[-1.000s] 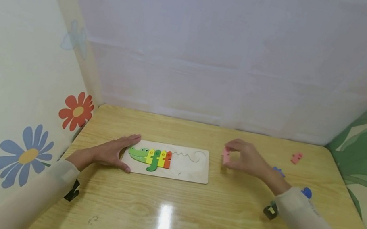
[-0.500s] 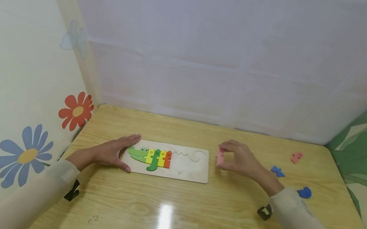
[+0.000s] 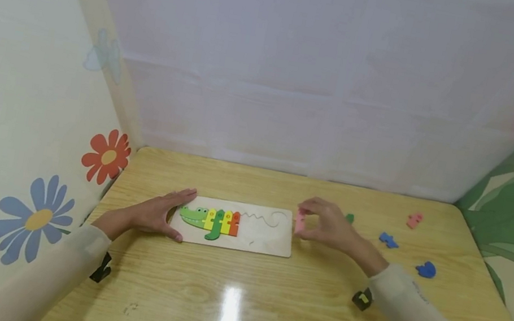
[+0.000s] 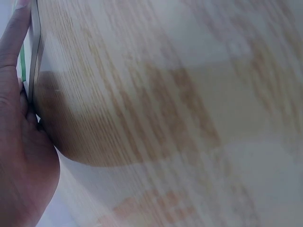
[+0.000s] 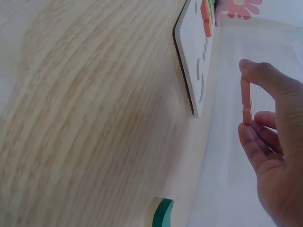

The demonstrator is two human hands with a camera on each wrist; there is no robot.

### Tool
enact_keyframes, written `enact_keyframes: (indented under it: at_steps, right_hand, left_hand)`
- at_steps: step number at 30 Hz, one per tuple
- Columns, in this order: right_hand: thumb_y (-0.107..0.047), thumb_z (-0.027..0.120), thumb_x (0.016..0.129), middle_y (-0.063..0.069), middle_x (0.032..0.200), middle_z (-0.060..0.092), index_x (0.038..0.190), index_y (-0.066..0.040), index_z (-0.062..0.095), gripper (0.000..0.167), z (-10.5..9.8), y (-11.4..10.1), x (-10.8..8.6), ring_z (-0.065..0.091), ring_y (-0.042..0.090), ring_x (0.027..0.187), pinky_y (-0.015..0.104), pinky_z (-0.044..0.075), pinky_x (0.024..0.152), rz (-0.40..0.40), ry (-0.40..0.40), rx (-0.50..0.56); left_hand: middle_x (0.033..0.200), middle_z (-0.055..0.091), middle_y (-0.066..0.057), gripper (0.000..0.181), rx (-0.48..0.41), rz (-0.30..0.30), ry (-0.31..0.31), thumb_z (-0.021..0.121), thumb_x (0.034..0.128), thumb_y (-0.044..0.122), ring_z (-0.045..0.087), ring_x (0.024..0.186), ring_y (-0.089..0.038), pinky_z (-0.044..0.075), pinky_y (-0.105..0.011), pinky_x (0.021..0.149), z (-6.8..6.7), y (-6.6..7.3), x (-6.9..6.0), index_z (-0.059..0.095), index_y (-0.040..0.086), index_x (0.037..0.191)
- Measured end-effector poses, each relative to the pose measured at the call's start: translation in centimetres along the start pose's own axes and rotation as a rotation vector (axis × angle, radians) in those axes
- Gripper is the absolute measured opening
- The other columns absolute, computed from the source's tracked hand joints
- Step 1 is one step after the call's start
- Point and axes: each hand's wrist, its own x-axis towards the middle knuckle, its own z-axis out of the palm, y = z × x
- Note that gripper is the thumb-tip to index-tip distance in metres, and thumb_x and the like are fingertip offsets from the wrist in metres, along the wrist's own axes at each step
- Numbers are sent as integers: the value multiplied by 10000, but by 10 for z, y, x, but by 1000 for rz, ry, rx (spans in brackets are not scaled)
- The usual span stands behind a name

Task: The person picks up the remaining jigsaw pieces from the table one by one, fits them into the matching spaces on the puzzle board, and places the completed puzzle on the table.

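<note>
A wooden puzzle board (image 3: pixel 269 240) lies flat on the table, with a crocodile's light green head (image 3: pixel 193 217) and several yellow, green and orange body pieces set in its left part. My left hand (image 3: pixel 156 214) rests at the board's left end, fingers spread straight at the far edge and thumb along the near edge. Between thumb and fingertips my right hand (image 3: pixel 330 225) pinches a pink puzzle piece (image 3: pixel 300 222), held upright just past the board's right edge. In the right wrist view the pink piece (image 5: pixel 245 99) appears edge-on, above table level.
Loose pieces lie to the right: a partly hidden green one (image 3: pixel 349 218), a blue one (image 3: pixel 388 240), a rounded blue one (image 3: pixel 426 269) and a pink one (image 3: pixel 414 220). Printed cloth walls (image 3: pixel 272 71) stand at the table's back and sides.
My right hand has moved left with the pink piece, closer to the board's right edge. A green piece behind that hand has come into view. The left hand and board have stayed put.
</note>
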Motion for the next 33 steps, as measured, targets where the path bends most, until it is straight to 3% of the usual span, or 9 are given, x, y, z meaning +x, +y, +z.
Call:
enact_keyframes:
  at_steps: [9, 17, 33]
  right_hand:
    - [-257, 970, 768, 145, 1190, 735, 1265, 72, 696, 656, 10, -8, 5, 741, 288, 1084, 423, 619, 959, 27, -34, 25]
    - [-256, 973, 762, 158, 1179, 733, 1263, 93, 694, 671, 18, -15, 10, 741, 294, 1064, 454, 619, 956, -1, -22, 39]
    - [-285, 958, 791, 119, 1161, 733, 1247, 81, 708, 636, 33, -23, 22, 734, 262, 1075, 393, 620, 955, -60, -22, 56]
  left_hand:
    - [1769, 170, -148, 1234, 9, -14, -2, 888, 789, 591, 174, 1614, -423, 158, -649, 1283, -1, 1, -2, 225, 73, 1692]
    - [1774, 157, -138, 1234, 7, -17, 2, 893, 790, 580, 164, 1617, -423, 150, -652, 1284, 0, 0, -2, 219, 80, 1695]
    - [1773, 156, -144, 1226, 0, -1, 2, 895, 794, 566, 158, 1621, -410, 137, -644, 1288, 1, 0, -1, 224, 68, 1691]
